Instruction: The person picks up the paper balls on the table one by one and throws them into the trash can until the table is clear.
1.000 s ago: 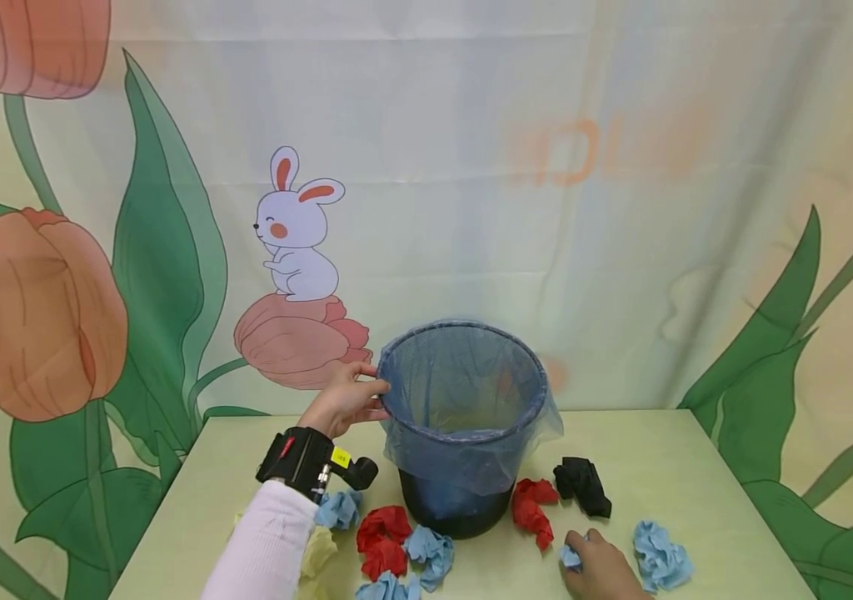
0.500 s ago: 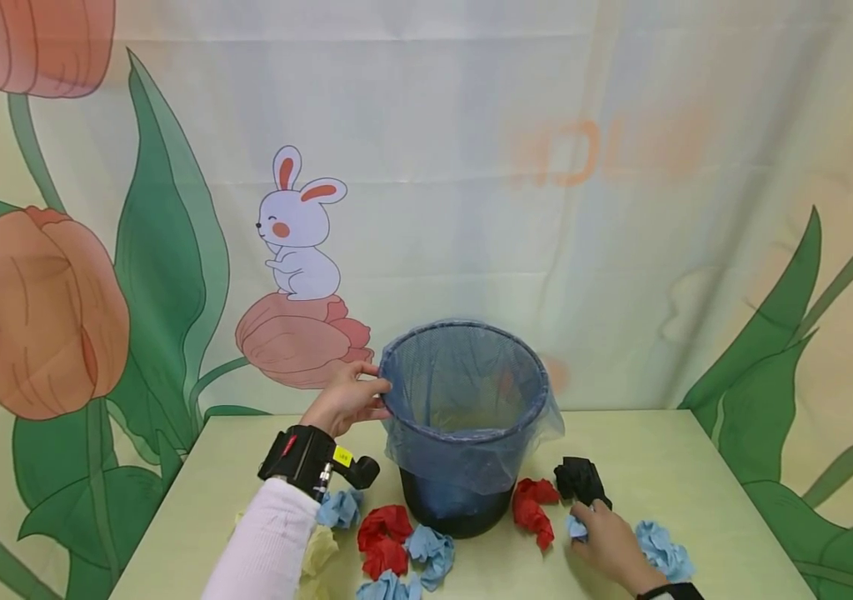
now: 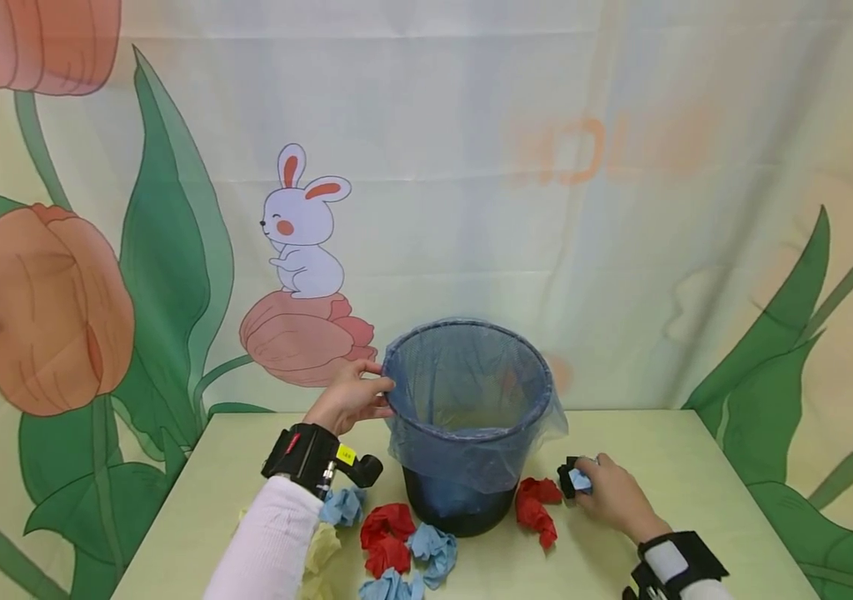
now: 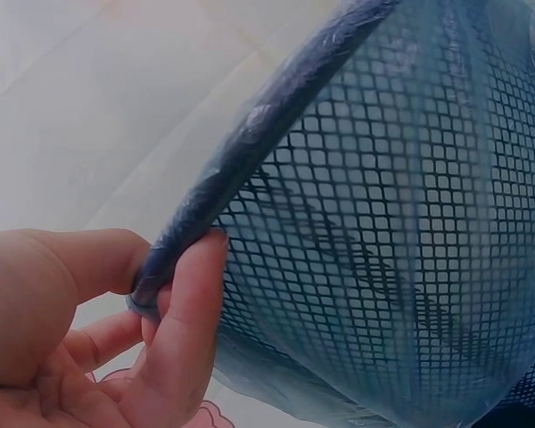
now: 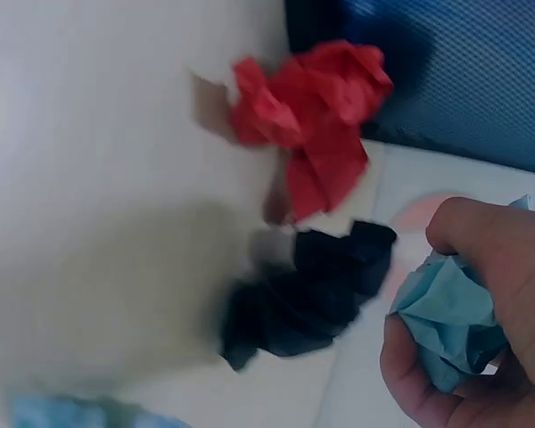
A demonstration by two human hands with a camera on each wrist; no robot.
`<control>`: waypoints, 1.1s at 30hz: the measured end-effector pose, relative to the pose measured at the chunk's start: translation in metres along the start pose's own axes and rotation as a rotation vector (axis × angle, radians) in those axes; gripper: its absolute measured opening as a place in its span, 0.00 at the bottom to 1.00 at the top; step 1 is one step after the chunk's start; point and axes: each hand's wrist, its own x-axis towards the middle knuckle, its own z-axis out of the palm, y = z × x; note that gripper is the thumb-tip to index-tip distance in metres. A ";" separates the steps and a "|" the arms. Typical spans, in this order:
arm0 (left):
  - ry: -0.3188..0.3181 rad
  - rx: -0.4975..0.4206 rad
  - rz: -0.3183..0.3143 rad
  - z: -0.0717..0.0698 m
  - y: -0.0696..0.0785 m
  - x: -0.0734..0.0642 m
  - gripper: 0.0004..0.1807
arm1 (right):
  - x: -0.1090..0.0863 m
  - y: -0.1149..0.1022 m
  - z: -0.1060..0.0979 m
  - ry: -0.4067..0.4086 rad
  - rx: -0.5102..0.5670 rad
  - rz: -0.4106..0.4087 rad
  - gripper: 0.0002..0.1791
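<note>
A dark mesh wastebasket [image 3: 464, 510] stands at the back middle of the table, lined with a translucent blue bag [image 3: 464, 462] folded over its rim. My left hand [image 3: 347, 398] pinches that rim on the left side; the left wrist view shows thumb and fingers on either side of the bag-covered rim [image 4: 259, 125]. To the right of the basket, my right hand [image 3: 617, 498] grips a crumpled light blue paper [image 5: 450, 312]. In the right wrist view a crumpled black paper [image 5: 312, 294] lies just beside this hand, with a crumpled red paper [image 5: 316, 116] beyond, near the basket's base.
Left of the basket's front lie crumpled papers: red [image 3: 386, 537], several blue ones [image 3: 434, 552] and yellow ones [image 3: 319, 552], partly behind my left sleeve. Another blue paper [image 5: 62, 412] shows at the right wrist view's lower edge. A printed curtain [image 3: 471, 208] hangs behind the table.
My right hand has lifted the blue paper and moved away from me, up beside the black paper, which it now partly covers. The left hand keeps its grip on the rim.
</note>
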 end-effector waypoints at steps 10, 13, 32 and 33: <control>0.002 -0.006 -0.002 0.001 0.000 -0.004 0.21 | 0.022 0.011 -0.029 -0.014 -0.072 -0.016 0.16; 0.002 -0.010 0.006 0.000 0.000 -0.004 0.21 | 0.027 0.012 -0.034 -0.016 -0.085 -0.029 0.16; 0.006 -0.006 -0.004 0.000 0.001 -0.003 0.20 | 0.060 0.010 -0.079 0.010 -0.089 -0.082 0.15; 0.006 -0.006 -0.003 0.001 0.001 -0.003 0.20 | 0.061 0.010 -0.081 0.012 -0.091 -0.089 0.14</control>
